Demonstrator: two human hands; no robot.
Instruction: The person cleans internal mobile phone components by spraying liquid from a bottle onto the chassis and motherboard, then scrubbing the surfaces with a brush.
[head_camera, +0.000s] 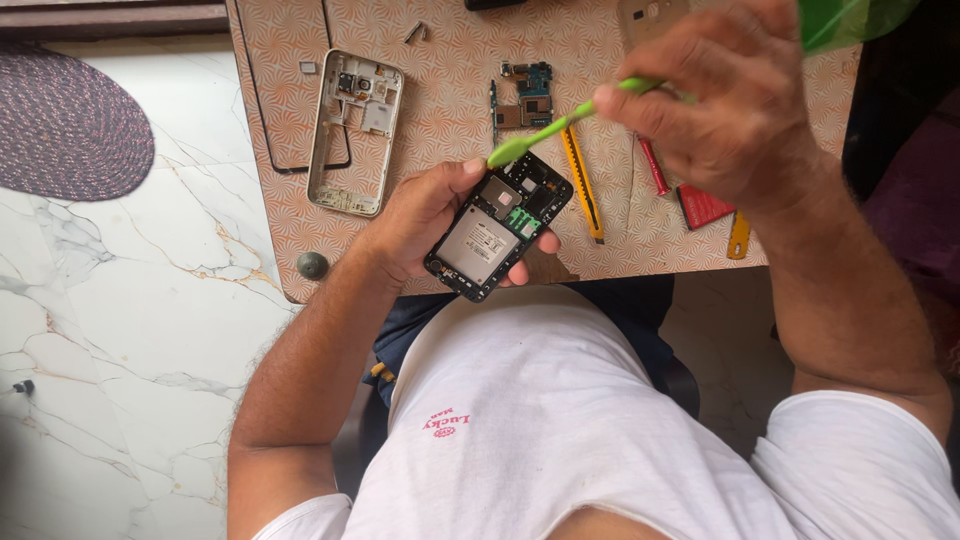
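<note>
Table (300, 200): a small top with an orange patterned cover filled the upper middle of the view, over pale marble floor; a dark woven mat lay at ten o'clock.
Phone frame (355, 130): a bare silver mid-frame lay flat at eleven o'clock of the hands, well apart from them, seemingly set aside.
Opened phone (497, 228): at centre, back cover off, metal shield and green connector exposed, tilted toward the face, probably so the innards showed.
Left hand (425, 215): curled round the opened phone from nine o'clock, thumb on its upper edge, fingers beneath, gripping it firmly as a steady base.
Right hand (720, 95): at two o'clock, fingers closed in a pinch on the green tool, held like a pen for fine control.
Green tool (560, 125): a slim plastic stick, its flat tip touching the phone's top corner.
Yellow knife (582, 185): lay just beside the phone at three o'clock, within easy reach.
Circuit board (530, 95): a small piece at twelve o'clock, near loose screws.
</note>
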